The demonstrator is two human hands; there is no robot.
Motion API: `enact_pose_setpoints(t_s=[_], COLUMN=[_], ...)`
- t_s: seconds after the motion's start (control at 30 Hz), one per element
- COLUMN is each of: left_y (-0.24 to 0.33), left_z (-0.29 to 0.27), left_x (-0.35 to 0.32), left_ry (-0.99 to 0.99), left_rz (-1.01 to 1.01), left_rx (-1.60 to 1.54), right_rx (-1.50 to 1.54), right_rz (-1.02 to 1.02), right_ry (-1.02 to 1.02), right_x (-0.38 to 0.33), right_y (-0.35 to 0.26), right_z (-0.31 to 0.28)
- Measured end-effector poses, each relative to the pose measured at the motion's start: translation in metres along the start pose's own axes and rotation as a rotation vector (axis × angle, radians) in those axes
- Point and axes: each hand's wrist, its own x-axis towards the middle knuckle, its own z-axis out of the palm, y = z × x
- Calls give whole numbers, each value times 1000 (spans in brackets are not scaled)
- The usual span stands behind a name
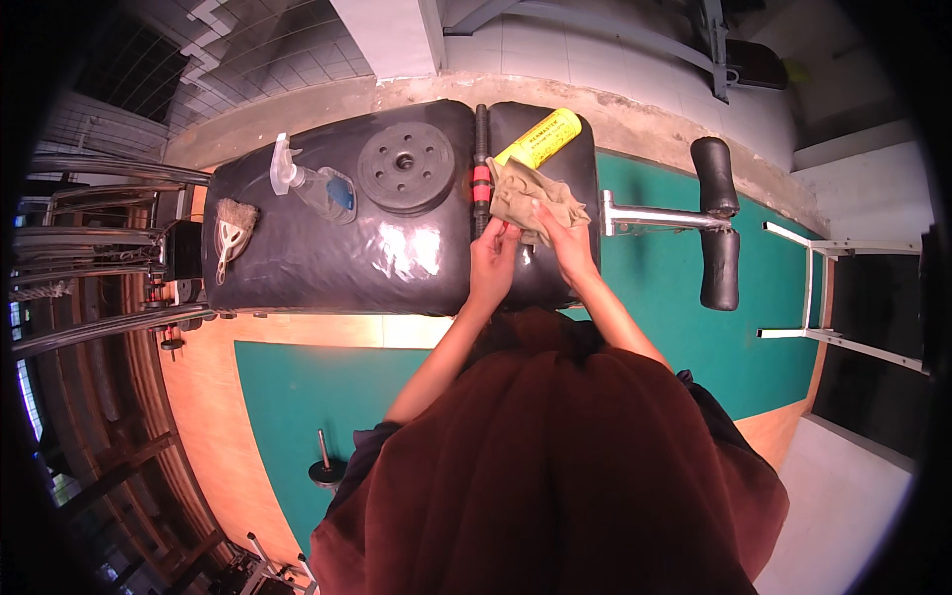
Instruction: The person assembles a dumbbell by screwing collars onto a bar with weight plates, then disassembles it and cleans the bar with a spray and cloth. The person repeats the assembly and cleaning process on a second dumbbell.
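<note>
A crumpled tan cloth (538, 201) is bunched up over the right section of a black padded bench. My right hand (569, 244) grips its near right side. Fingers closed, my left hand (493, 262) pinches the cloth's near left edge; a small red spot shows at its fingertips. Just beyond the cloth lies a yellow cylindrical container (543, 139), partly covered by it. A black bar with a red collar (482, 182) rests along the gap between the bench pads, left of the cloth. Farther left, a round black weight plate (406, 167) lies flat.
On the bench's left part are a clear spray bottle (322, 190) with a white trigger and a white-handled brush (233, 231). Padded rollers (718, 224) on a metal post extend right. A dumbbell bar with a plate (325, 470) stands on the green mat (327, 382). White metal stands (825, 245) are at far right.
</note>
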Motion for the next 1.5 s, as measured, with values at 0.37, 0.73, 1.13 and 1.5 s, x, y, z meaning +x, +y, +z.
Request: enact_pose_setpoints(t_s=[0.37,0.73,1.13,1.5], left_y=[24,30,5,-143], left_z=[7,-4,22,-12], left_x=[28,37,51,105], left_ry=[12,-231,-286,-152], left_rz=[382,392,-38,-173], left_rx=[407,668,-107,719], right_rx=[-36,485,808,703], right_rz=[-169,490,347,380], right_ry=[-13,-230,-175,272], right_x=[13,19,8,-38], right_y=[-13,-2,18,32], right_z=[6,-56,-84,-131])
